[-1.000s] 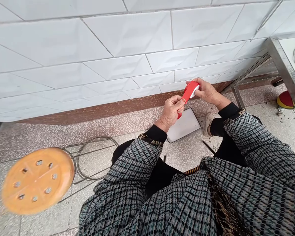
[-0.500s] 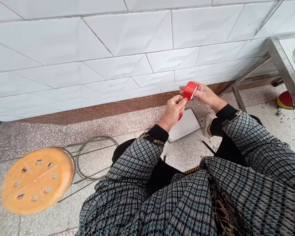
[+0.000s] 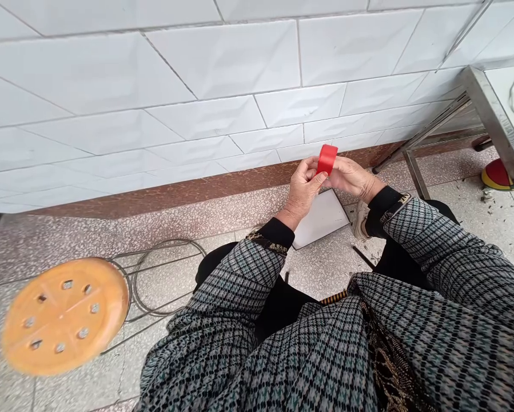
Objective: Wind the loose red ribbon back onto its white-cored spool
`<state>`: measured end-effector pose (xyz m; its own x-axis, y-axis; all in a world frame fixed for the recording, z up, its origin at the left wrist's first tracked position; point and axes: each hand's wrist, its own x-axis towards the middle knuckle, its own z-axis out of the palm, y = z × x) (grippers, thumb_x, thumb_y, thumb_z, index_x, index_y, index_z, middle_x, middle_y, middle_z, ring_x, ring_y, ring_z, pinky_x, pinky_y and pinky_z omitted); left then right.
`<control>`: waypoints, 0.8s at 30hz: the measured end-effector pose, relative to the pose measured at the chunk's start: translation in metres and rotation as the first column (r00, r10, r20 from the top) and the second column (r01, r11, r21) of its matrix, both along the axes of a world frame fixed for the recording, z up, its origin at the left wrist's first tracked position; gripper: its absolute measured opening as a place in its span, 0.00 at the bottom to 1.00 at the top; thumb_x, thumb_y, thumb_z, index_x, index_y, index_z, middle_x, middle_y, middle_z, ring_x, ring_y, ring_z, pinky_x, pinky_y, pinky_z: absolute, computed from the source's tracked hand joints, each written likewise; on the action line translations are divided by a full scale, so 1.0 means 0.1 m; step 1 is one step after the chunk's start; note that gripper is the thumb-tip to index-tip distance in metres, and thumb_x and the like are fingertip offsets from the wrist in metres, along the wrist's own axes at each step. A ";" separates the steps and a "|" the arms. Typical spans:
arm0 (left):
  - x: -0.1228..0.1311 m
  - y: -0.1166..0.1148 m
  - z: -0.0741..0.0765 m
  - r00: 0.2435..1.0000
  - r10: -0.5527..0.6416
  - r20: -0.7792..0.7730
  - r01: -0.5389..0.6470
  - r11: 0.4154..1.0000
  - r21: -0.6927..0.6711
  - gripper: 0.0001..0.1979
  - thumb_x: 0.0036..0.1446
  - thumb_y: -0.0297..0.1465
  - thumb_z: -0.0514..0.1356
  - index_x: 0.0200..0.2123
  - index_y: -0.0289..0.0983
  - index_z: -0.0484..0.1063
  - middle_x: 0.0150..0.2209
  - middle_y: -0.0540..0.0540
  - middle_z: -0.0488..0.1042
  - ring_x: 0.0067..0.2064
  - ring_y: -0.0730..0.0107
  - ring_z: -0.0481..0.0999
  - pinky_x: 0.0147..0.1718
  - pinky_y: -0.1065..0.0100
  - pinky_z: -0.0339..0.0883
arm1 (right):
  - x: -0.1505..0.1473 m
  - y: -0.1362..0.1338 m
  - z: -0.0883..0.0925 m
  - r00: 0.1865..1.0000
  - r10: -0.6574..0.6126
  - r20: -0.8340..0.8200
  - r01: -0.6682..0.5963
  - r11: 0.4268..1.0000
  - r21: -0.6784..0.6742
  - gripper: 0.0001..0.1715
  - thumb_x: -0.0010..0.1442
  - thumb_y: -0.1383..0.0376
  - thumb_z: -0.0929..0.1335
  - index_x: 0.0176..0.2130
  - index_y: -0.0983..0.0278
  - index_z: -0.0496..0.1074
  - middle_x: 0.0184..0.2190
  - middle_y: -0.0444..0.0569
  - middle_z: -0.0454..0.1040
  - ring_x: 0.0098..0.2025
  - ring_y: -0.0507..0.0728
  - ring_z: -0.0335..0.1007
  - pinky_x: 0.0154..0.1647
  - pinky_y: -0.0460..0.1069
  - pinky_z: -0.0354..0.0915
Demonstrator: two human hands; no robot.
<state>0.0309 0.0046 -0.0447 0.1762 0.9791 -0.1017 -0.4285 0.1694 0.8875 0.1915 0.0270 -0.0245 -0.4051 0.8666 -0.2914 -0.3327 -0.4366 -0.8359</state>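
Observation:
A roll of red ribbon or tape (image 3: 326, 158) is held up between both hands in front of the tiled wall. My left hand (image 3: 302, 190) pinches its lower left edge with thumb and fingers. My right hand (image 3: 351, 177) grips it from the right side, fingers curled behind it. Below the hands a white flat board with a dark rim (image 3: 321, 219) lies on the speckled floor beside my shoe (image 3: 360, 219). Both sleeves are checked grey with black cuffs.
An orange round stool seat (image 3: 63, 315) with holes stands at the lower left, a wire stool frame (image 3: 164, 277) beside it. A metal table frame (image 3: 492, 117) fills the right. A red and yellow round object (image 3: 497, 174) sits on the floor under it.
The loose red strip between my hands has been wound in and the roll turned edge-on. My right hand moved left toward my left hand, and both rose slightly.

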 end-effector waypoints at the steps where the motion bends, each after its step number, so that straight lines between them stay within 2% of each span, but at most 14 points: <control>1: 0.00 0.00 0.00 1.000 -0.020 0.006 0.020 1.000 -0.013 0.19 0.57 0.35 0.79 0.48 0.43 0.77 0.24 0.58 0.70 0.19 0.81 0.60 0.19 0.74 0.55 | -0.01 -0.01 0.00 1.000 0.008 -0.002 -0.008 1.000 -0.008 0.17 0.60 0.56 0.80 0.42 0.61 0.77 0.43 0.52 0.85 0.51 0.63 0.80 0.53 0.59 0.80; 5: -0.04 0.02 0.03 0.998 -0.044 0.038 0.046 0.996 -0.071 0.20 0.55 0.36 0.80 0.47 0.40 0.78 0.29 0.55 0.77 0.21 0.82 0.64 0.21 0.74 0.61 | -0.03 -0.04 -0.01 0.998 0.058 -0.001 -0.058 0.997 -0.054 0.16 0.62 0.55 0.79 0.42 0.60 0.75 0.41 0.51 0.85 0.50 0.63 0.81 0.54 0.62 0.81; 7: -0.08 0.03 0.05 0.996 -0.073 0.045 0.078 0.990 -0.119 0.21 0.55 0.35 0.80 0.48 0.39 0.78 0.30 0.55 0.78 0.20 0.84 0.62 0.20 0.74 0.59 | -0.02 -0.02 -0.04 0.996 0.086 0.029 -0.084 0.995 -0.051 0.17 0.62 0.53 0.79 0.43 0.60 0.76 0.42 0.52 0.85 0.50 0.64 0.81 0.56 0.64 0.80; 9: -0.12 0.04 0.07 0.993 -0.103 0.057 0.111 0.981 -0.158 0.21 0.55 0.33 0.80 0.47 0.38 0.78 0.26 0.57 0.75 0.18 0.85 0.56 0.18 0.75 0.53 | 0.04 0.04 -0.07 0.987 0.082 0.135 -0.087 0.996 0.035 0.20 0.62 0.53 0.78 0.48 0.59 0.77 0.46 0.51 0.85 0.53 0.63 0.80 0.59 0.64 0.79; 11: -0.17 0.05 0.09 0.988 -0.137 0.069 0.147 0.972 -0.181 0.20 0.54 0.32 0.80 0.46 0.38 0.77 0.23 0.59 0.71 0.17 0.86 0.52 0.17 0.75 0.46 | 0.13 0.12 -0.09 0.950 0.026 0.310 -0.100 0.968 0.228 0.27 0.62 0.54 0.79 0.57 0.57 0.76 0.54 0.51 0.83 0.56 0.63 0.79 0.63 0.64 0.77; 12: -0.20 0.05 0.10 0.984 -0.162 0.069 0.172 0.966 -0.192 0.19 0.54 0.31 0.79 0.45 0.37 0.77 0.23 0.59 0.69 0.17 0.86 0.51 0.17 0.75 0.43 | 0.18 0.16 -0.09 0.915 -0.006 0.404 -0.147 0.926 0.347 0.32 0.61 0.55 0.80 0.61 0.56 0.75 0.58 0.52 0.82 0.57 0.64 0.79 0.64 0.65 0.75; 14: -0.24 0.05 0.12 0.973 -0.222 0.057 0.229 0.948 -0.222 0.19 0.54 0.31 0.79 0.44 0.37 0.76 0.22 0.60 0.67 0.16 0.86 0.51 0.17 0.74 0.41 | 0.29 0.23 -0.09 0.821 -0.069 0.566 -0.293 0.801 0.523 0.40 0.60 0.58 0.80 0.67 0.56 0.72 0.65 0.55 0.78 0.62 0.67 0.77 0.67 0.67 0.72; 16: -0.27 0.05 0.13 0.963 -0.266 0.038 0.267 0.930 -0.253 0.20 0.53 0.32 0.80 0.44 0.37 0.76 0.21 0.60 0.66 0.16 0.86 0.51 0.17 0.74 0.39 | 0.36 0.25 -0.08 0.725 -0.144 0.674 -0.429 0.671 0.604 0.35 0.62 0.60 0.78 0.66 0.58 0.74 0.65 0.58 0.79 0.65 0.69 0.75 0.70 0.68 0.69; 18: -0.27 0.04 0.15 0.960 -0.279 0.024 0.275 0.923 -0.269 0.21 0.52 0.32 0.80 0.45 0.37 0.76 0.21 0.60 0.66 0.16 0.86 0.51 0.17 0.74 0.38 | 0.39 0.25 -0.06 0.646 -0.199 0.737 -0.508 0.609 0.609 0.28 0.64 0.61 0.76 0.62 0.61 0.76 0.62 0.60 0.81 0.64 0.70 0.76 0.70 0.69 0.68; 20: -0.24 0.03 0.17 0.966 -0.258 0.014 0.252 0.930 -0.268 0.21 0.53 0.32 0.80 0.44 0.37 0.75 0.22 0.59 0.68 0.17 0.86 0.51 0.17 0.74 0.39 | 0.38 0.23 -0.04 0.603 -0.223 0.766 -0.509 0.632 0.585 0.25 0.64 0.62 0.75 0.60 0.63 0.77 0.58 0.60 0.83 0.59 0.70 0.79 0.67 0.68 0.70; 22: -0.19 0.03 0.18 0.984 -0.180 0.006 0.176 0.951 -0.254 0.18 0.55 0.33 0.78 0.44 0.38 0.75 0.22 0.60 0.67 0.17 0.86 0.52 0.17 0.74 0.41 | 0.35 0.21 -0.02 0.609 -0.234 0.758 -0.424 0.711 0.560 0.26 0.62 0.63 0.75 0.59 0.63 0.78 0.54 0.58 0.84 0.55 0.70 0.79 0.64 0.66 0.71; 24: -0.15 0.03 0.19 0.997 -0.076 -0.012 0.071 0.969 -0.238 0.16 0.58 0.34 0.77 0.41 0.39 0.74 0.22 0.61 0.65 0.17 0.85 0.52 0.17 0.74 0.43 | 0.34 0.22 0.02 0.652 -0.242 0.719 -0.286 0.799 0.528 0.27 0.59 0.65 0.75 0.58 0.63 0.78 0.47 0.54 0.85 0.53 0.70 0.79 0.62 0.63 0.71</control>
